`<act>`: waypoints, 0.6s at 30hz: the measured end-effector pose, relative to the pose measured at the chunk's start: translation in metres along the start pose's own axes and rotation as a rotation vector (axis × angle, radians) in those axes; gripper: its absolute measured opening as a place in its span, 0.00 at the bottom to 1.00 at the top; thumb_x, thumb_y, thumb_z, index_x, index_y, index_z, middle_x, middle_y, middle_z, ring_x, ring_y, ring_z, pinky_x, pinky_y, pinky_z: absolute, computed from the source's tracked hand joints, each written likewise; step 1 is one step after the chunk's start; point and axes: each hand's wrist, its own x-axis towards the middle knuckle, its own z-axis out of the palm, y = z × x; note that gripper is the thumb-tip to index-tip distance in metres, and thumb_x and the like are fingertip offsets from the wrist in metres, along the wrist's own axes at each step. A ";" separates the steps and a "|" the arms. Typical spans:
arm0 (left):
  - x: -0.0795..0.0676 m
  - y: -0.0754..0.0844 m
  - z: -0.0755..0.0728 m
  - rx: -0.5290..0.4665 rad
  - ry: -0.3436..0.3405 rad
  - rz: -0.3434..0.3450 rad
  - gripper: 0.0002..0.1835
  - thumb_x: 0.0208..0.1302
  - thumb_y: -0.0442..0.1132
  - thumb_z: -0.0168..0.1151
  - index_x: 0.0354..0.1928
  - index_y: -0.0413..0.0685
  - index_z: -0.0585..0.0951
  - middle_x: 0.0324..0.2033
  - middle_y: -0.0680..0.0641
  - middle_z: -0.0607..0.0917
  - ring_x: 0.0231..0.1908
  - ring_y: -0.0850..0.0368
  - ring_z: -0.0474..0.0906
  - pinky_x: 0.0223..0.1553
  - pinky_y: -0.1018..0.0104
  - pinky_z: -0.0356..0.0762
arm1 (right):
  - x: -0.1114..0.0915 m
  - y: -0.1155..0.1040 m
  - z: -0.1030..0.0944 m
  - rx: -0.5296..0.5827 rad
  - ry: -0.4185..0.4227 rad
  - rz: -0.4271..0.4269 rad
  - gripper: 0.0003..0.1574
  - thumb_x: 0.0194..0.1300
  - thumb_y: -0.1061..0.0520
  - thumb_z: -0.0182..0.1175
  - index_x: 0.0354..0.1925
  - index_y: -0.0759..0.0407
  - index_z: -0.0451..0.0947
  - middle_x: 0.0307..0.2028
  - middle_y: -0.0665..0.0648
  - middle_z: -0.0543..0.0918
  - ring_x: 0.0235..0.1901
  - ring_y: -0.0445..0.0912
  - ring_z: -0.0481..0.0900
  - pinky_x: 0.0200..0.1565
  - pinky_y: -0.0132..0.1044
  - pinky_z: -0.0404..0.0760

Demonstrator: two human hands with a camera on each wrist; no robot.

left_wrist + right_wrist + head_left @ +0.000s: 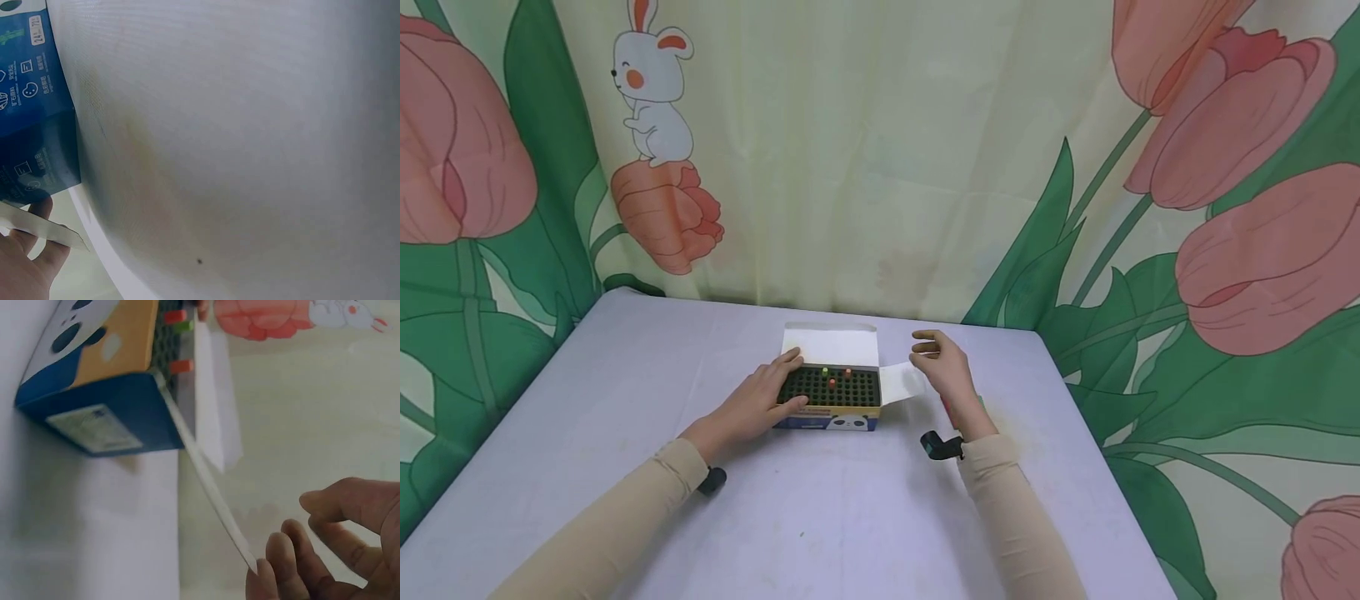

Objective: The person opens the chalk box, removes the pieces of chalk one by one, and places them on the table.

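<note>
A blue and yellow box (pixel 852 419) with a panda face stands on the table, its lid up at the back. Inside is a dark insert (pixel 859 392) full of round holes. One green stick (pixel 825 372) and two orange-red sticks (pixel 848 373) poke up from it. My left hand (pixel 763 392) holds the box's left end, thumb along the front edge and fingers at the back corner. To the right, my right hand (pixel 946 365) is raised by the white side flap (pixel 901 382). Its fingers are loosely bent, thumb and index tips close, with nothing visible between them.
A red and green object (pixel 951 412) lies partly hidden under the right wrist. The white lid (pixel 830 343) leans back behind the insert. A pale cloth covers the table (pixel 820 525), and a printed curtain (pixel 850 167) hangs along its far edge.
</note>
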 end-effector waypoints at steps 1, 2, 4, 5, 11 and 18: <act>0.000 0.000 -0.001 -0.001 0.003 0.000 0.46 0.76 0.66 0.52 0.82 0.46 0.54 0.83 0.48 0.49 0.75 0.36 0.60 0.73 0.36 0.60 | 0.000 -0.004 0.002 0.009 0.003 -0.021 0.26 0.69 0.58 0.64 0.64 0.56 0.78 0.56 0.63 0.85 0.58 0.58 0.82 0.58 0.54 0.81; 0.000 0.000 -0.001 -0.003 0.006 0.000 0.45 0.76 0.66 0.52 0.82 0.47 0.54 0.83 0.48 0.49 0.75 0.36 0.60 0.73 0.36 0.60 | 0.000 -0.008 0.004 0.019 0.011 -0.042 0.25 0.69 0.58 0.64 0.64 0.57 0.79 0.55 0.63 0.85 0.58 0.58 0.82 0.59 0.53 0.80; 0.001 -0.001 -0.002 -0.005 0.011 0.005 0.45 0.76 0.66 0.52 0.82 0.47 0.54 0.83 0.49 0.49 0.75 0.36 0.60 0.73 0.36 0.60 | 0.000 -0.015 0.009 0.041 0.031 -0.084 0.24 0.69 0.59 0.64 0.62 0.58 0.80 0.55 0.63 0.85 0.57 0.57 0.82 0.61 0.51 0.80; 0.001 -0.001 -0.002 -0.006 0.013 0.008 0.45 0.76 0.66 0.52 0.82 0.47 0.54 0.83 0.49 0.49 0.75 0.36 0.60 0.73 0.36 0.60 | 0.000 -0.017 0.012 0.040 0.039 -0.106 0.23 0.69 0.60 0.65 0.62 0.58 0.80 0.55 0.63 0.85 0.57 0.57 0.82 0.61 0.50 0.79; 0.002 -0.001 -0.001 -0.001 0.004 0.017 0.45 0.76 0.66 0.52 0.82 0.46 0.55 0.83 0.48 0.49 0.75 0.36 0.60 0.73 0.37 0.60 | -0.004 -0.030 0.030 0.021 -0.016 -0.141 0.22 0.70 0.60 0.65 0.61 0.57 0.81 0.54 0.61 0.85 0.56 0.55 0.82 0.59 0.50 0.80; -0.002 -0.002 0.000 -0.019 0.007 0.006 0.45 0.76 0.65 0.53 0.82 0.46 0.55 0.83 0.48 0.49 0.75 0.37 0.60 0.73 0.37 0.60 | -0.009 -0.032 0.054 0.015 -0.111 -0.142 0.22 0.70 0.59 0.66 0.61 0.55 0.81 0.53 0.59 0.86 0.54 0.54 0.84 0.54 0.49 0.84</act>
